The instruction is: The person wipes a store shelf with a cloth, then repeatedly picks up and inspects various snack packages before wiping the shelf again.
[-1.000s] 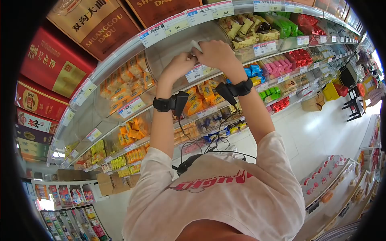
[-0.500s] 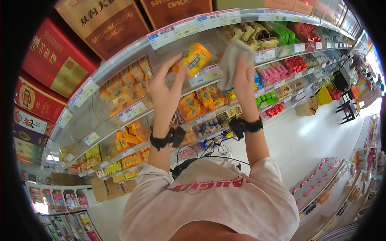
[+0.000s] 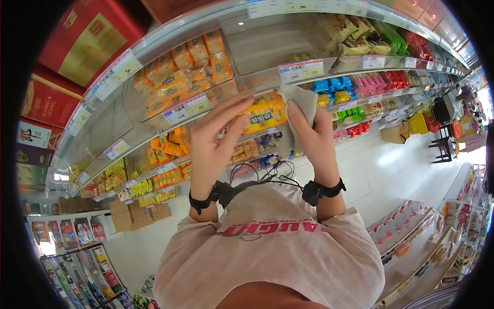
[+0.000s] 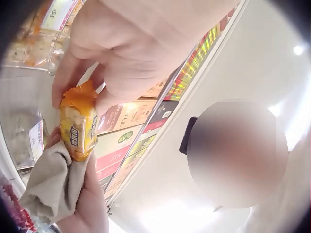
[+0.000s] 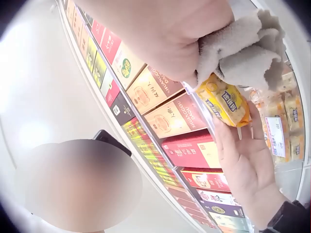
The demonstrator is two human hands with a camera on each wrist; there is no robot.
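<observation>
Yellow and shiny, the snack packet (image 3: 264,114) is hanging in the air between the two hands, just in front of the shelves (image 3: 265,38). The left hand (image 3: 212,135) is pinching one end, with its thumb on one side and its fingers on the other. The right hand (image 3: 319,141) is gripping a soft grey cloth (image 3: 301,103), and the cloth is touching the packet's other end. I cannot tell how hard either hand is squeezing. It looks as if the cloth is wiping the wrapper. To do it well, the left hand should be holding snugly but gently, because the pale, bumpy food inside may be easy to break. The cloth should be going away from the pinching fingers, so the thin wrapper is staying smooth and not bunching up. The loose part of the cloth is hanging down, so gathering it up would help stop it from brushing the other snacks. The left fingers are covering one end, so that bit will be needing a wipe after a change of grip. Turning the packet slowly would be letting the cloth reach the back, too.
</observation>
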